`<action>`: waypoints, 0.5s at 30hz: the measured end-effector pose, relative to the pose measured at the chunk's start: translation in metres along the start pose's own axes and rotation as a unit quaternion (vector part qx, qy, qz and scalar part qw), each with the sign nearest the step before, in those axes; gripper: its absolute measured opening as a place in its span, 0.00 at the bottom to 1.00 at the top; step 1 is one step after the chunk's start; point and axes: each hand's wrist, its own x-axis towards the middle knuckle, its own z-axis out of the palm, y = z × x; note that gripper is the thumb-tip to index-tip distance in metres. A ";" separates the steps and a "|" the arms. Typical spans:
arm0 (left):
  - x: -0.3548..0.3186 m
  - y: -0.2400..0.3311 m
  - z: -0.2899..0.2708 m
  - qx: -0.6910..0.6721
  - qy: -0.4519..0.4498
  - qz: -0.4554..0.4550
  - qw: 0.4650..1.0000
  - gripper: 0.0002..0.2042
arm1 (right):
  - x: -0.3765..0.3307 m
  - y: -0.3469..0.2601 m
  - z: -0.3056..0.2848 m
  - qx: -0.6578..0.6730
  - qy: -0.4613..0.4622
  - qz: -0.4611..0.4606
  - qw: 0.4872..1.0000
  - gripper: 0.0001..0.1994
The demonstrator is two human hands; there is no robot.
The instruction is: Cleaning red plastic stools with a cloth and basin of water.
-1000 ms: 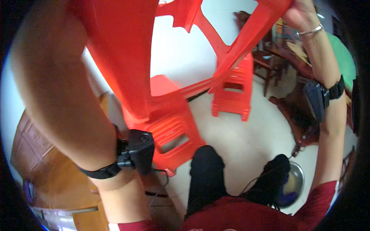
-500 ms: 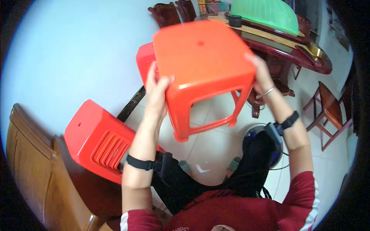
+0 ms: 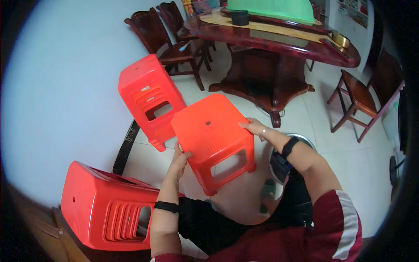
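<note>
Between my two hands is an orange-red plastic stool (image 3: 211, 124), upright, with a small hole in the middle of its square seat. My left hand (image 3: 178, 160) grips the seat's near left edge, thumb on top. On the right side my right hand (image 3: 253, 126) holds the other edge, its thumb also over the top. Whether the legs touch the floor I cannot tell. Just beyond, to the left, stands a stack of red stools (image 3: 150, 94). Another red stack (image 3: 104, 209) lies tilted at the near left, its nested rims showing.
A dark wooden table (image 3: 279, 46) with a green mesh food cover (image 3: 275, 9) stands at the back. Wooden chairs are at the far left (image 3: 150, 32) and right (image 3: 362, 94). A round metal-rimmed basin (image 3: 305, 140) sits by my right leg.
The held stool has come down and nearer, still in both hands. My view has shifted, so the standing stack and the table now show more fully.
</note>
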 end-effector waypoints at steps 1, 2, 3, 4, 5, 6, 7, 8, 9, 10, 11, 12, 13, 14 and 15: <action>0.015 -0.011 -0.006 0.018 0.022 0.083 0.996 0.37 | 0.010 -0.010 0.004 -0.082 -0.008 0.005 0.997 0.25; 0.026 -0.013 -0.014 0.167 0.087 0.228 0.955 0.34 | 0.008 -0.029 0.009 -0.179 0.023 -0.010 0.983 0.26; 0.035 -0.013 -0.017 0.308 0.141 0.360 0.869 0.32 | 0.000 -0.048 0.009 -0.275 0.052 -0.020 0.960 0.27; 0.032 -0.002 0.006 0.329 0.133 0.343 0.870 0.32 | -0.002 -0.051 -0.016 -0.320 0.054 -0.047 0.945 0.28; 0.024 0.018 0.026 0.352 0.133 0.329 0.866 0.32 | -0.003 -0.057 -0.040 -0.364 0.050 -0.082 0.926 0.29; 0.025 0.020 0.034 0.353 0.128 0.322 0.869 0.32 | -0.020 -0.077 -0.047 -0.316 0.062 -0.098 0.942 0.28; 0.023 0.022 0.043 0.405 0.091 0.348 0.841 0.30 | -0.049 -0.103 -0.060 -0.310 0.065 -0.096 0.944 0.26; 0.021 0.026 0.056 0.453 0.052 0.377 0.806 0.28 | -0.066 -0.109 -0.081 -0.321 0.064 -0.114 0.938 0.23; 0.015 0.029 0.079 0.434 0.022 0.375 0.819 0.23 | -0.085 -0.106 -0.105 -0.321 0.061 -0.132 0.936 0.22; 0.007 0.030 0.101 0.433 0.013 0.376 0.819 0.23 | -0.100 -0.095 -0.134 -0.342 0.062 -0.156 0.925 0.22; 0.001 0.031 0.116 0.460 -0.015 0.370 0.807 0.23 | -0.122 -0.091 -0.149 -0.329 0.059 -0.171 0.927 0.21; -0.003 0.030 0.134 0.484 -0.049 0.369 0.792 0.22 | -0.140 -0.071 -0.171 -0.316 0.049 -0.103 0.942 0.20; -0.007 0.029 0.147 0.485 -0.052 0.367 0.792 0.22 | -0.153 -0.051 -0.192 -0.300 0.033 -0.038 0.952 0.19; -0.011 0.029 0.158 0.482 -0.066 0.377 0.788 0.22 | -0.165 -0.028 -0.204 -0.243 0.042 0.006 0.969 0.18; -0.012 0.025 0.173 0.474 -0.090 0.388 0.785 0.21 | -0.180 0.003 -0.218 -0.183 0.056 0.058 0.980 0.17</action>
